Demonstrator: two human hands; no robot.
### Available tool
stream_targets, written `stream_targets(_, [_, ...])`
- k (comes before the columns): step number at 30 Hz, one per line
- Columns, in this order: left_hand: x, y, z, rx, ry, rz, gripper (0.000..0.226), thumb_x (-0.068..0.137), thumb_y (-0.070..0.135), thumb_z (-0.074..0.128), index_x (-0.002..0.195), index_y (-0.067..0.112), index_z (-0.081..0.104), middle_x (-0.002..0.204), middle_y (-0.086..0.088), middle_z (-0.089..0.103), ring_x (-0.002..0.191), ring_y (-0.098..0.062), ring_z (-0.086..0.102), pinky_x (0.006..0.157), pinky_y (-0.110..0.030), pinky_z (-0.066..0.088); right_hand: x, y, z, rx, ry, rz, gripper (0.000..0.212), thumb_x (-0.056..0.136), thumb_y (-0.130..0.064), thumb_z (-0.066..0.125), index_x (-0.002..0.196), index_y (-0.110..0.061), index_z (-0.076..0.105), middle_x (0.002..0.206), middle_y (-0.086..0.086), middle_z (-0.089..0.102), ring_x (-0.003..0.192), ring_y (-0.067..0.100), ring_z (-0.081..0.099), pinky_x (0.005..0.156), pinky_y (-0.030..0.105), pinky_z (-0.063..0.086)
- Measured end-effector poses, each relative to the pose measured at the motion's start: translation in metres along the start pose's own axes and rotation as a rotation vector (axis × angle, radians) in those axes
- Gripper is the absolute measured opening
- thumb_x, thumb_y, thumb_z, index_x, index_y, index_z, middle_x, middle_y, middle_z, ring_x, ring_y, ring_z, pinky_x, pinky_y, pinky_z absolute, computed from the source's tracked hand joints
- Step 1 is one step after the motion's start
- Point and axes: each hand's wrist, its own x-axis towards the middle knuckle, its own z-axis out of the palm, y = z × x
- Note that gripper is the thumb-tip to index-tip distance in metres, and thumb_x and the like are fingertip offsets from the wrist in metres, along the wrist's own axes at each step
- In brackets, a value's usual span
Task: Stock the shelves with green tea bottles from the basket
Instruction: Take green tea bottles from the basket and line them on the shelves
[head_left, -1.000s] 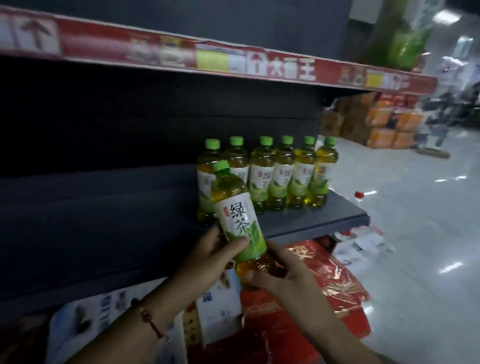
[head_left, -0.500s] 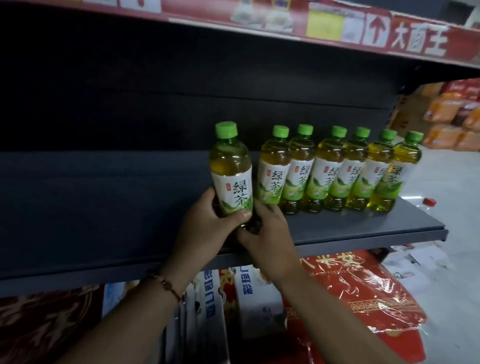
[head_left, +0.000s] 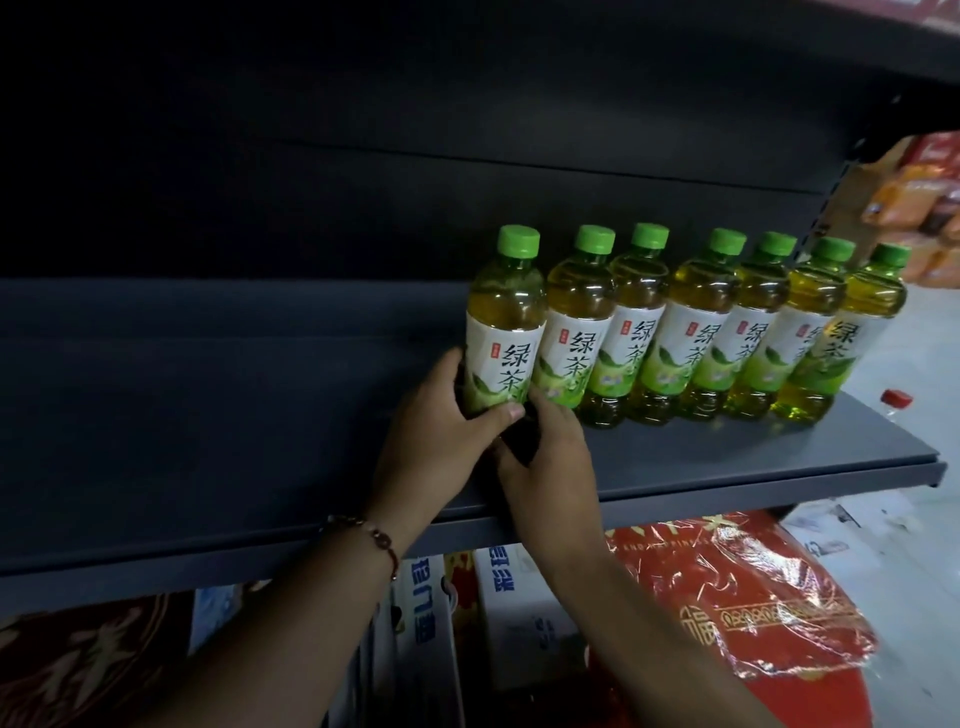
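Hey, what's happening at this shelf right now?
A person is stocking green tea. Both hands, left hand and right hand, grip the base of one bottle, standing it upright at the left end of a row of six bottles already on the dark shelf. The shelf's left part holds nothing.

Dark shelf (head_left: 727, 457) carries seven upright green tea bottles (head_left: 696, 332).
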Motion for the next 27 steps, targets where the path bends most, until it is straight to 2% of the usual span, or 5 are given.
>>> stream_targets(4, [0.01, -0.003, 0.003, 0.001, -0.012, 0.002, 0.054, 0.081, 0.03, 0.078, 0.129, 0.036, 0.055, 0.116, 0.017, 0.067, 0.106, 0.0, 0.063, 0.09, -0.035, 0.056, 0.001, 0.001, 0.002, -0.033, -0.037, 0.009, 0.072, 0.086, -0.007, 0.066, 0.15, -0.025, 0.038, 0.141, -0.005, 0.044, 0.13, 0.003, 0.039, 0.101, 0.002, 0.03])
stream_targets(13, [0.014, -0.004, 0.002, 0.061, -0.021, 0.021, 0.057, 0.084, 0.032, 0.075, 0.135, 0.038, 0.051, 0.121, 0.018, 0.066, 0.11, -0.001, 0.062, 0.094, -0.039, 0.054, 0.007, 0.0, -0.003, -0.006, -0.121, 0.01, 0.072, 0.083, -0.008, 0.066, 0.149, -0.022, 0.039, 0.144, -0.004, 0.048, 0.132, 0.008, 0.043, 0.108, 0.02, 0.036])
stream_targets(19, [-0.01, 0.01, -0.01, 0.522, -0.069, 0.01, 0.053, 0.094, 0.048, 0.056, 0.145, 0.038, 0.042, 0.132, 0.004, 0.06, 0.115, -0.019, 0.059, 0.083, -0.033, 0.049, 0.0, -0.008, -0.027, -0.086, -0.233, -0.059, 0.064, 0.084, -0.012, 0.065, 0.144, -0.022, 0.045, 0.136, -0.001, 0.054, 0.127, 0.015, 0.049, 0.106, 0.032, 0.044])
stream_targets(22, [-0.033, 0.025, -0.016, 0.707, -0.127, 0.023, 0.05, 0.098, 0.048, 0.05, 0.145, 0.032, 0.043, 0.136, 0.001, 0.055, 0.115, -0.021, 0.056, 0.077, -0.029, 0.042, -0.014, -0.011, -0.056, -0.268, -0.294, -0.081, 0.071, 0.089, -0.017, 0.067, 0.151, -0.021, 0.033, 0.143, 0.001, 0.046, 0.13, 0.016, 0.044, 0.101, 0.022, 0.039])
stream_targets(27, [-0.083, 0.058, 0.014, 0.791, -0.246, 0.15, 0.069, 0.097, 0.053, 0.047, 0.156, 0.024, 0.025, 0.162, 0.002, 0.025, 0.145, -0.023, 0.028, 0.115, -0.042, 0.03, -0.049, 0.001, -0.13, -0.669, -0.388, -0.066, 0.081, 0.095, -0.034, 0.06, 0.159, -0.021, 0.012, 0.165, 0.003, 0.014, 0.152, 0.024, 0.014, 0.12, 0.032, 0.019])
